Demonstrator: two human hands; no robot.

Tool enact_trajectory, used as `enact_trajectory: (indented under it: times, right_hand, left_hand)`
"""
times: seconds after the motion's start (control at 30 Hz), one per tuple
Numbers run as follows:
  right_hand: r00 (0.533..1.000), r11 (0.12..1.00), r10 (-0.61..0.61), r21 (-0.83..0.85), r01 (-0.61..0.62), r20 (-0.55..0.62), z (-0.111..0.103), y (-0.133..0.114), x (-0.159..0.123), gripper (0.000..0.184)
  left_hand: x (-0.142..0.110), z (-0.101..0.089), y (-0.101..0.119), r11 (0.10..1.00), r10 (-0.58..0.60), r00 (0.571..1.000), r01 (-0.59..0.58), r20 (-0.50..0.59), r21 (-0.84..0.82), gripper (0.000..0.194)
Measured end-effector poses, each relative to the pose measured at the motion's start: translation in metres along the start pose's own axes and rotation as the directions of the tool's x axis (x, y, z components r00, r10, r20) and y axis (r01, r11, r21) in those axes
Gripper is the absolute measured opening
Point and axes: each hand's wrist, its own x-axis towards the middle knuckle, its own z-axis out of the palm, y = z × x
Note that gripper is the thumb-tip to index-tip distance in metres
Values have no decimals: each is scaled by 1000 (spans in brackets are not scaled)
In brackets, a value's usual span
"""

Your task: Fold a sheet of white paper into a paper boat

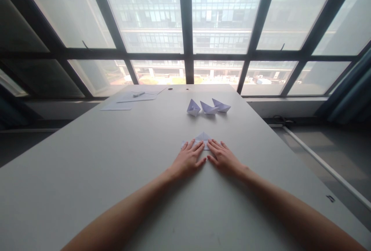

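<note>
Both your hands, left and right, lie palm-down, fingers spread, grasping nothing, pressing the folded paper flat at twelve o'clock on the surface, apparently mid-crease.

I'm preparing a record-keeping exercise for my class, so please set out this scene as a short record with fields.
left hand: palm down, fingers on folded paper
right hand: palm down, fingers on the same paper
folded paper: peaked at the far side, partly covered
paper boats: three, beyond the hands
loose sheets: far left of the table
small white object: on the sheets, unidentifiable
table: white, before windows
</note>
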Motion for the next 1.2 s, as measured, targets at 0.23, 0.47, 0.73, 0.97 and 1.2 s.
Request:
enact_trajectory:
  times: [0.23, 0.47, 0.73, 0.97, 1.2]
  right_hand:
    - [1000, 1000, -6, -2, 6, -14, 2, 1, 0, 63]
    - [1000, 1000, -5, -10, 5, -26, 3, 1, 0, 62]
    - [1000, 999, -15, -40, 14, -20, 6, 3, 2, 64]
    - [989, 983, 132, -117, -139, -66, 11, 1, 2, 69]
    - [953, 950, 270, -120, -287, -140, 14, 1, 3, 79]
  left_hand:
    - [-1, 0, 0, 1000, 5, 1000, -5, 1, 10, 64]
    - [-1, 1, -1, 1000, 12, 1000, -11, -16, 16, 63]
    - [-1, 1, -2, 999, 22, 1000, -22, 6, 42, 65]
    - [-1, 0, 0, 998, 8, 1000, -9, 10, 67, 64]
    - [-1, -1, 0, 997, 1, 1000, -3, 28, 74, 65]
